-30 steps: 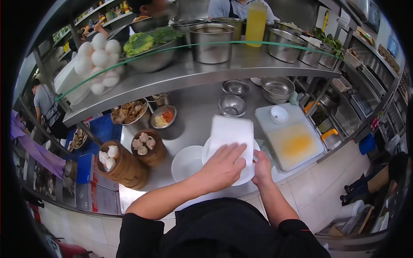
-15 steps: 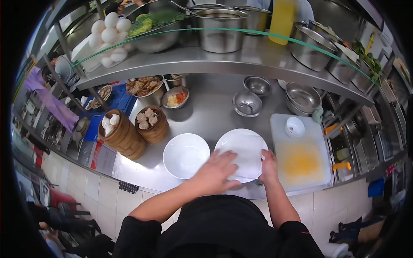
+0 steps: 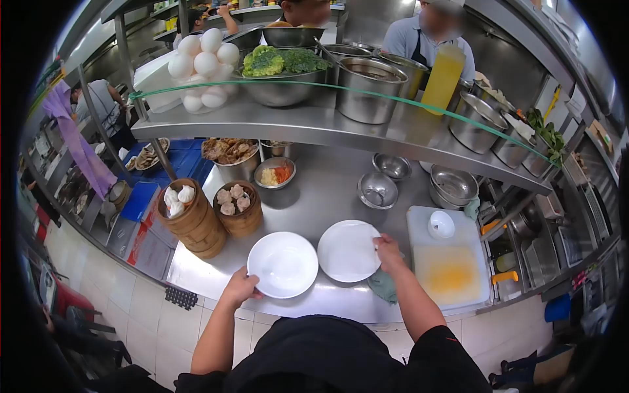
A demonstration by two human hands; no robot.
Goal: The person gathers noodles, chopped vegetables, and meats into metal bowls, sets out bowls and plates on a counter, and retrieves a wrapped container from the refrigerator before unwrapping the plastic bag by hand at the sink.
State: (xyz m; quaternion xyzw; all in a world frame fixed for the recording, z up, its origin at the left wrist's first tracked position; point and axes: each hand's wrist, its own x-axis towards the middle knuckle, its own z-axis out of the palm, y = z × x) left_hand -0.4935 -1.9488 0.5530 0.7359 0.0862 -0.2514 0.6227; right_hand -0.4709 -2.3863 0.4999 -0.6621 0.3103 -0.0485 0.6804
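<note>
My left hand [image 3: 241, 287] grips the left rim of a white bowl [image 3: 282, 265], thumb on top; inside, the bowl holds nothing. To its right is a white plate [image 3: 324, 262] with a sheet of white paper [image 3: 354, 252] lying flat on it. My right hand [image 3: 388, 253] pinches the plate's right edge. A green cloth [image 3: 382, 287] lies on the steel counter [image 3: 308, 196], just below that edge. Bowl and plate sit side by side, with a narrow gap between them.
Bamboo steamers [image 3: 190, 229] with dumplings stand at left. At right lies a cutting board [image 3: 419, 252] bearing a small white bowl [image 3: 441, 224]. Steel bowls [image 3: 378, 190] sit farther back. A steel shelf [image 3: 295, 124] crosses overhead, loaded with eggs [image 3: 206, 63] and pots. Co-workers stand beyond it.
My left hand has left the paper on the plate and moved left to the bowl's rim. My right hand stays at the plate's edge. The view has tilted upward.
</note>
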